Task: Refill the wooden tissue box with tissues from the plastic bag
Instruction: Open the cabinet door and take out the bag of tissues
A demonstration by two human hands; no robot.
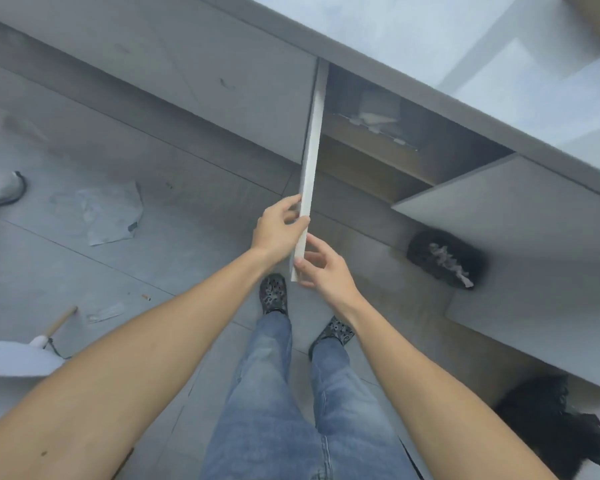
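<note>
cabinet contents (374,114) blurred, left-edge shoe (0,190) cut off

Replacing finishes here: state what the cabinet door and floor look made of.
Cabinet door: seemingly laminated board, matte pale grey, going by its thin, flat, square edge, held in both hands. Floor: probably ceramic or stone tile, matte grey, with straight grout lines and faint mottling.

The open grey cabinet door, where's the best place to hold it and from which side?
Grip the grey cabinet door at its free outer edge, nearest you and farthest from the hinge. It stands edge-on, so pinch the thin panel from both faces, as the left hand and right hand do now.
</note>
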